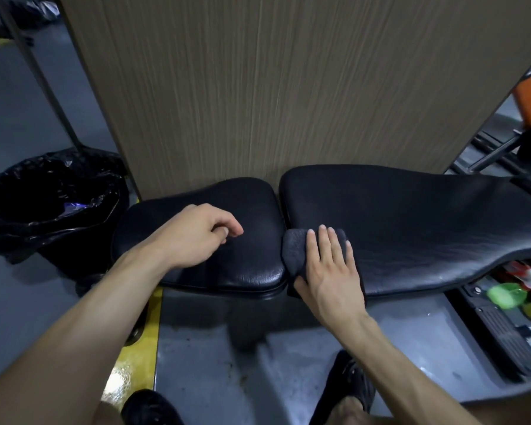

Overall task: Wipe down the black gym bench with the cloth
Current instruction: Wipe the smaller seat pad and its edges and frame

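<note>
The right hand (328, 271) presses flat, fingers straight, on a dark grey folded cloth (298, 253) at the near left end of the long black padded gym bench (411, 222); the left hand (193, 234), fingers loosely curled and holding nothing, rests on the bench's left seat pad

Black bench, grey cloth, tan grained panel

The bench (411, 228) is glossy black; the cloth (295, 250) is dark grey. Behind, the panel (273, 87) shows tan streaked grain. At left sits a black bin bag (43, 207); a yellow floor stripe (135, 357) runs lower left.
</note>
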`<state>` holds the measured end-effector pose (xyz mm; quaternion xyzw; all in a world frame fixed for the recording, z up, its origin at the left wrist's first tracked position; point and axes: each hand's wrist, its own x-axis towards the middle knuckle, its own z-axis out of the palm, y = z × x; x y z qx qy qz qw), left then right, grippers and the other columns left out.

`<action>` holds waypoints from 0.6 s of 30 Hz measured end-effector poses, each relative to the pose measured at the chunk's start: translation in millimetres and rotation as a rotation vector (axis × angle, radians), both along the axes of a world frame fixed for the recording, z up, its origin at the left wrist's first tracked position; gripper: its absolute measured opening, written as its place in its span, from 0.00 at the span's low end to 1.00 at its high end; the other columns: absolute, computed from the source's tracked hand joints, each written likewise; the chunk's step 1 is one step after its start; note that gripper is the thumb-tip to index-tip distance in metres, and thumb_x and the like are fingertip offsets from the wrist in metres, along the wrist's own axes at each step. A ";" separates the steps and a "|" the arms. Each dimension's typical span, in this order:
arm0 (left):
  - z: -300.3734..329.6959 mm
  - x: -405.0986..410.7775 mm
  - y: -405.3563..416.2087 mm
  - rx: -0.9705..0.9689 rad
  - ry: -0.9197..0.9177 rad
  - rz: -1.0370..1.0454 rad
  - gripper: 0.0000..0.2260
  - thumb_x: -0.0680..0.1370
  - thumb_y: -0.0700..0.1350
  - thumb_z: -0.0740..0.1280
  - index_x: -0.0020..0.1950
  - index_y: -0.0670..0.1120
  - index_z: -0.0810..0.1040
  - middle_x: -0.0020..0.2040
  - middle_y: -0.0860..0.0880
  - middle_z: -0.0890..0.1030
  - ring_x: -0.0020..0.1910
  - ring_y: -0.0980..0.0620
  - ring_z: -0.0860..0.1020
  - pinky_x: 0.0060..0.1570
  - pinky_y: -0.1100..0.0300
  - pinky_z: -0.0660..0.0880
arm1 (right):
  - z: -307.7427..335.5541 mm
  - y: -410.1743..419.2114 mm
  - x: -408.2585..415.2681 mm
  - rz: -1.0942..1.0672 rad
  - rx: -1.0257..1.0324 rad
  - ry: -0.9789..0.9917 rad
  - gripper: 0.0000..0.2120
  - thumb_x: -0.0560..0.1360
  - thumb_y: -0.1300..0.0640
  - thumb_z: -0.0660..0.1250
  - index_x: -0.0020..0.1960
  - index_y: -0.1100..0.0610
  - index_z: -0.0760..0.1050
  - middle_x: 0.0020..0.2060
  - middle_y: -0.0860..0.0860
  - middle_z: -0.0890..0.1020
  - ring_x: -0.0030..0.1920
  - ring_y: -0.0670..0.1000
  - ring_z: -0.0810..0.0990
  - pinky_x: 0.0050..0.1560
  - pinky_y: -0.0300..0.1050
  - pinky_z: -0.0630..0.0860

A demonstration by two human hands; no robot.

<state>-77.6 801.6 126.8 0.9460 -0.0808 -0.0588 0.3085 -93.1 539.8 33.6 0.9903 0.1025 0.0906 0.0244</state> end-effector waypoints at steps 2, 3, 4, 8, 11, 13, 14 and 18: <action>-1.1 3.3 0.4 0.000 0.010 -0.001 0.14 0.83 0.41 0.62 0.56 0.57 0.84 0.49 0.61 0.84 0.49 0.65 0.81 0.49 0.69 0.73 | 7.3 0.6 14.1 0.065 -0.004 0.053 0.41 0.71 0.49 0.71 0.78 0.65 0.62 0.77 0.66 0.64 0.78 0.63 0.61 0.76 0.65 0.61; -1.8 4.5 0.4 0.005 0.012 0.004 0.14 0.83 0.41 0.62 0.56 0.57 0.84 0.49 0.60 0.84 0.49 0.65 0.81 0.49 0.68 0.73 | 11.9 0.7 21.7 0.096 0.013 0.110 0.41 0.73 0.49 0.69 0.80 0.64 0.57 0.79 0.64 0.59 0.80 0.61 0.56 0.78 0.63 0.56; -2.5 5.0 -0.7 0.010 0.012 0.008 0.14 0.83 0.41 0.62 0.55 0.57 0.84 0.49 0.60 0.84 0.49 0.65 0.81 0.49 0.68 0.74 | 17.7 0.9 30.6 0.116 0.044 0.183 0.41 0.76 0.49 0.66 0.81 0.62 0.52 0.81 0.62 0.54 0.81 0.59 0.51 0.79 0.62 0.51; -4.4 1.6 -11.0 0.026 0.011 -0.011 0.15 0.82 0.40 0.62 0.55 0.57 0.85 0.49 0.59 0.85 0.48 0.65 0.82 0.49 0.68 0.75 | 39.3 0.6 63.9 0.196 0.188 0.383 0.41 0.78 0.52 0.65 0.82 0.58 0.46 0.82 0.56 0.47 0.82 0.54 0.42 0.80 0.59 0.43; -3.3 -4.9 -18.4 0.041 0.008 -0.021 0.15 0.82 0.39 0.61 0.55 0.55 0.85 0.49 0.60 0.85 0.47 0.65 0.82 0.39 0.74 0.72 | 39.0 -3.3 60.8 0.222 0.395 0.354 0.37 0.76 0.56 0.67 0.81 0.58 0.55 0.81 0.55 0.55 0.82 0.52 0.50 0.80 0.53 0.44; -2.4 -8.8 -21.8 0.037 0.011 -0.015 0.15 0.82 0.39 0.62 0.54 0.56 0.85 0.48 0.60 0.85 0.46 0.66 0.82 0.40 0.74 0.72 | 36.5 -6.5 43.6 0.218 0.582 0.258 0.33 0.75 0.60 0.67 0.79 0.57 0.63 0.77 0.55 0.68 0.78 0.53 0.63 0.78 0.47 0.54; -2.0 -10.3 -23.2 0.034 0.014 -0.014 0.15 0.82 0.39 0.62 0.54 0.57 0.85 0.47 0.61 0.85 0.45 0.66 0.82 0.42 0.72 0.73 | 35.8 -8.8 34.2 0.201 0.691 0.216 0.31 0.74 0.62 0.67 0.77 0.55 0.67 0.72 0.53 0.75 0.73 0.52 0.70 0.75 0.44 0.62; -0.2 -17.1 -29.9 0.010 0.010 -0.015 0.15 0.82 0.39 0.63 0.54 0.56 0.84 0.48 0.60 0.85 0.46 0.65 0.82 0.52 0.65 0.77 | 37.0 -38.1 0.6 0.039 1.013 0.060 0.28 0.74 0.63 0.69 0.72 0.51 0.72 0.56 0.45 0.83 0.55 0.41 0.79 0.53 0.24 0.68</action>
